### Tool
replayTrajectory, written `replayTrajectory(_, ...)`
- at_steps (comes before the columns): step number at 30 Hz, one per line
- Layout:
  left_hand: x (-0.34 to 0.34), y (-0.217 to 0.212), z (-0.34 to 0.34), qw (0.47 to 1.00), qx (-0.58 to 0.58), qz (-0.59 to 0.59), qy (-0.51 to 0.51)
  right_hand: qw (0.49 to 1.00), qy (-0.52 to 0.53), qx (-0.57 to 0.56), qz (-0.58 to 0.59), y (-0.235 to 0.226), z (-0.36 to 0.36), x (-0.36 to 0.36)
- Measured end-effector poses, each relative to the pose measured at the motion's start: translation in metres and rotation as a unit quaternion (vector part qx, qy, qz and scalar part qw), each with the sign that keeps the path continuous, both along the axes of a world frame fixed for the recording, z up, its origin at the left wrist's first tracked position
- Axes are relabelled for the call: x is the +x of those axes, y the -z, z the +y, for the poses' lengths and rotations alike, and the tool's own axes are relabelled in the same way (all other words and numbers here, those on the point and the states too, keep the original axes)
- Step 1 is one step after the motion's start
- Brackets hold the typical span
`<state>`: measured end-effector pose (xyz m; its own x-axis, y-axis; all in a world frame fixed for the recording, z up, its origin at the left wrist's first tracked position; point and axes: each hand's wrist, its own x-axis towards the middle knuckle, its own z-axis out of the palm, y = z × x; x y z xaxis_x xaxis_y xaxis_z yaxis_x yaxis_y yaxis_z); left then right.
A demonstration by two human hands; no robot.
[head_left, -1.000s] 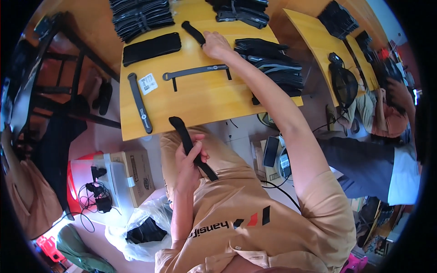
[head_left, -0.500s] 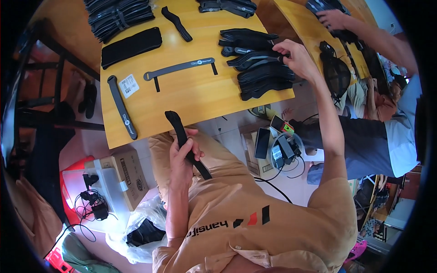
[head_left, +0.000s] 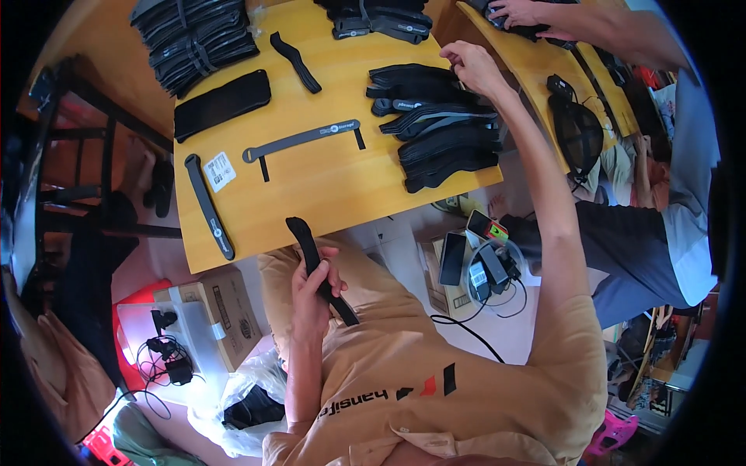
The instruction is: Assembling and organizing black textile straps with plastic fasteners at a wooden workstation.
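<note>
Right hand [head_left: 472, 66] shifted rightward; strap [head_left: 318, 268] seemingly tilted up-left.

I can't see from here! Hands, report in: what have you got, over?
Left hand gripping a curved black strap piece over the lap. Right hand reaching onto the stack of black straps at the wooden table's far right. Nothing blocking.

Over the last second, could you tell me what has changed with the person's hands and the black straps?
The right hand has left the curved black strap at the far side of the yellow table and swung right to the pile of black straps, now touching its far edge. The left hand still grips its black strap above the lap. The grey strap lies unmoved.
</note>
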<state>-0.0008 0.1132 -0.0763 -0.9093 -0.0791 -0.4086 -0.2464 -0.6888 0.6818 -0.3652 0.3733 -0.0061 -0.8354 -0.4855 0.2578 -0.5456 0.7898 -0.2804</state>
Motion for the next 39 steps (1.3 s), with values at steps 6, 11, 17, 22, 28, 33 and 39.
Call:
replayTrajectory(6, -0.004, 0.0, 0.0, 1.0, -0.002, -0.004, 0.002, 0.984, -0.028, 0.138, -0.106, 0.029, 0.02, -0.057)
replayTrajectory(11, -0.003, 0.003, 0.0, 1.0, -0.012, -0.01, -0.002, 0.952, -0.008, 0.189, -0.24, 0.01, 0.001, -0.048)
replayTrajectory(17, -0.005, 0.002, 0.003, 0.999, -0.022, -0.021, 0.02, 0.938, 0.017, 0.145, -0.313, 0.009, 0.004, -0.044)
replayTrajectory(22, -0.002, 0.004, 0.004, 0.999, -0.029, -0.018, 0.013, 0.933, 0.062, 0.145, -0.324, 0.002, 0.001, -0.027)
replayTrajectory(28, -0.001, 0.004, 0.005, 0.999, -0.033, -0.025, 0.011, 0.992, 0.008, 0.102, -0.079, 0.002, 0.017, -0.014)
replayTrajectory(33, -0.002, 0.007, 0.004, 0.999, -0.023, -0.032, 0.015, 0.998, 0.023, 0.048, -0.039, -0.011, 0.015, 0.002)
replayTrajectory(39, -0.002, 0.005, 0.005, 1.0, -0.005, -0.025, 0.018, 0.996, 0.027, 0.008, -0.084, -0.015, 0.018, 0.011)
